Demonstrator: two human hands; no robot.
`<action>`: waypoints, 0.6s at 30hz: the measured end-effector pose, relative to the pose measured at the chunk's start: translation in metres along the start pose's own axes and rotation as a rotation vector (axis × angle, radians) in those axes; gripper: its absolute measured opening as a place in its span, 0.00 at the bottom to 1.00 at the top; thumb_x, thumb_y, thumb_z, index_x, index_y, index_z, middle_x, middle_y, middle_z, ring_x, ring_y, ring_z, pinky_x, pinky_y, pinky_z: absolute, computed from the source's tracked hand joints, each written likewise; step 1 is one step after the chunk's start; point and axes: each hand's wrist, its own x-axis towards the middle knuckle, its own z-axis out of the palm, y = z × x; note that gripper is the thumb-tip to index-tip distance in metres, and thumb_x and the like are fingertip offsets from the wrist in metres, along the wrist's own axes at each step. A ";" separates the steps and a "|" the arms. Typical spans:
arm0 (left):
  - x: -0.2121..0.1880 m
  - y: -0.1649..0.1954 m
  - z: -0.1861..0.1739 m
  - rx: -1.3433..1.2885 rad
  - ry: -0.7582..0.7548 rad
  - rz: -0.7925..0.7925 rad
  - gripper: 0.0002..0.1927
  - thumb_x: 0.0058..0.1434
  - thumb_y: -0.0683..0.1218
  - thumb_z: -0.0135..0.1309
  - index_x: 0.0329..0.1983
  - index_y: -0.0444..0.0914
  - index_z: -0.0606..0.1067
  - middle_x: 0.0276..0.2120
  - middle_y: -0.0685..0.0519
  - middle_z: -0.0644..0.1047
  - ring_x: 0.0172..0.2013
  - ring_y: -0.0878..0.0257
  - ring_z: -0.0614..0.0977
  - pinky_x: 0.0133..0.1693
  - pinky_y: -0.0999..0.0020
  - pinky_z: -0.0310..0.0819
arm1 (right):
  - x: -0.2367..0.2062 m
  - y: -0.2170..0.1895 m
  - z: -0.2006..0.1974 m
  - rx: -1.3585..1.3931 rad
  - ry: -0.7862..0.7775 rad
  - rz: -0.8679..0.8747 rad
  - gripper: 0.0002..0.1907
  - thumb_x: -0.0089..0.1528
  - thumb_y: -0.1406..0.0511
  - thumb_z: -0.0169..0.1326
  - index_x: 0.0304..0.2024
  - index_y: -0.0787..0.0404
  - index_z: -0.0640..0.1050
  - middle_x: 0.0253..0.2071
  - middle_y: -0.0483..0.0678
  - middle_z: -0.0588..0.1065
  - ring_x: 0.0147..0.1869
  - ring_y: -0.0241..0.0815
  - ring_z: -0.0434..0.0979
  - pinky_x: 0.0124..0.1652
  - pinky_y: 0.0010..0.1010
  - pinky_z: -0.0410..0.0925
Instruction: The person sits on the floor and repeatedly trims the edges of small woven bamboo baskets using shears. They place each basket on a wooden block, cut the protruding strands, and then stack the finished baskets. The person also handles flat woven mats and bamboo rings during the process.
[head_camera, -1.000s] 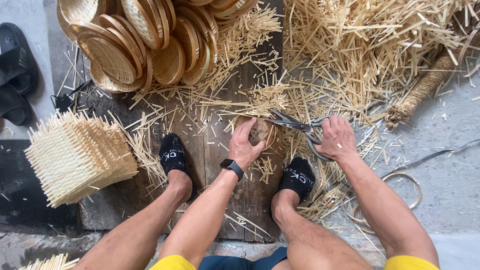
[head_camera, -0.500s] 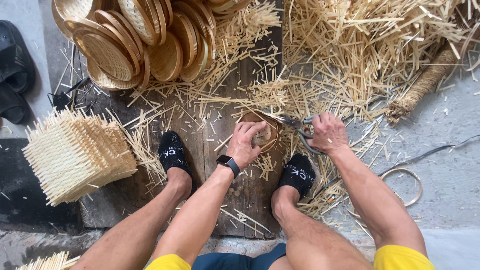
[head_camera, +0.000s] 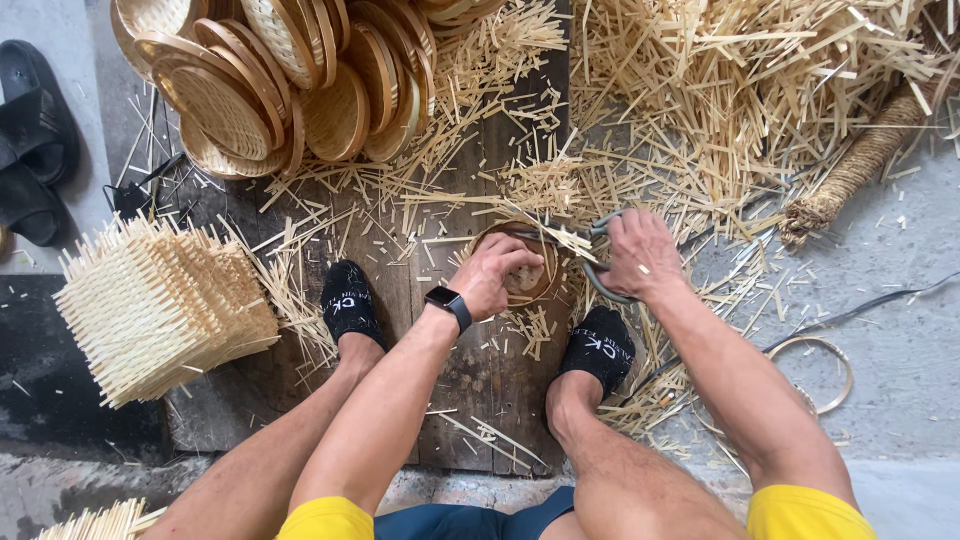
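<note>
My left hand, with a dark watch on its wrist, presses down on a small round woven bamboo basket on the dark wooden board between my feet. My right hand grips large metal shears at the basket's right rim, blades pointing left across protruding strips. My feet in black socks rest either side of the basket.
A heap of finished round woven trays leans at the top left. A stack of square woven mats lies left. Loose bamboo strips cover the top right beside a rope-wrapped bundle. Black sandals at far left; rings right.
The basket has been turned under my left hand, and my right hand with the shears has stayed at its right rim, shifting slightly left and down.
</note>
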 end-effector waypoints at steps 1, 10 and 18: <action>0.000 0.002 -0.003 0.025 -0.010 0.001 0.36 0.37 0.27 0.54 0.51 0.45 0.80 0.57 0.51 0.74 0.63 0.49 0.69 0.67 0.56 0.63 | 0.001 -0.002 0.002 0.011 -0.011 0.005 0.21 0.42 0.55 0.59 0.31 0.63 0.77 0.28 0.50 0.73 0.34 0.44 0.74 0.36 0.33 0.72; -0.011 0.032 0.026 -0.212 0.406 -0.381 0.47 0.39 0.44 0.72 0.65 0.43 0.65 0.62 0.41 0.61 0.65 0.42 0.62 0.66 0.51 0.59 | -0.013 0.017 -0.003 0.023 0.087 -0.034 0.24 0.52 0.50 0.58 0.33 0.66 0.77 0.30 0.54 0.74 0.34 0.47 0.76 0.36 0.35 0.73; -0.012 0.015 0.043 -0.129 0.509 -0.263 0.45 0.42 0.40 0.67 0.68 0.42 0.65 0.66 0.39 0.63 0.66 0.41 0.66 0.66 0.52 0.64 | -0.020 0.022 0.007 0.022 -0.201 0.038 0.16 0.66 0.55 0.54 0.40 0.62 0.78 0.35 0.51 0.74 0.38 0.41 0.75 0.38 0.34 0.73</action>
